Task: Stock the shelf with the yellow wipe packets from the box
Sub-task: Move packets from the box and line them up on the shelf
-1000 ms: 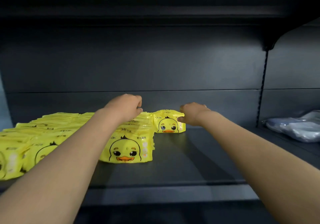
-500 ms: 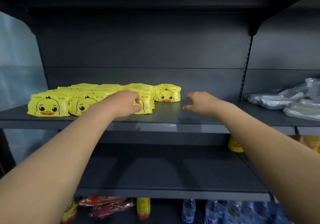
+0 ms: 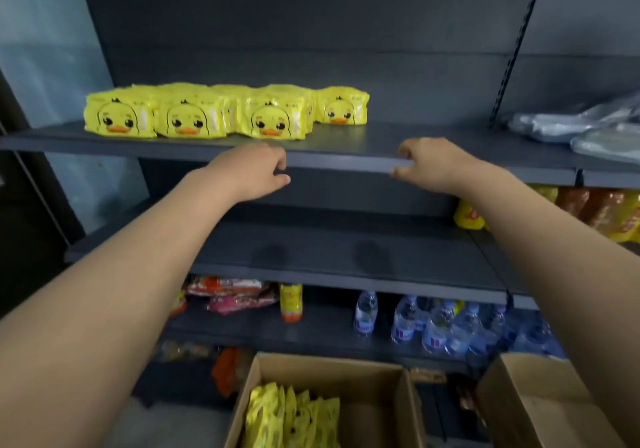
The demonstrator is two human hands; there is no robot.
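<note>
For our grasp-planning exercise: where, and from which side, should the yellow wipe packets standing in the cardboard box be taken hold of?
Grip the upper edges of the yellow wipe packets, coming straight down from above. They stand on edge, packed side by side at the left of the open-topped cardboard box, whose walls block a sideways approach.
</note>
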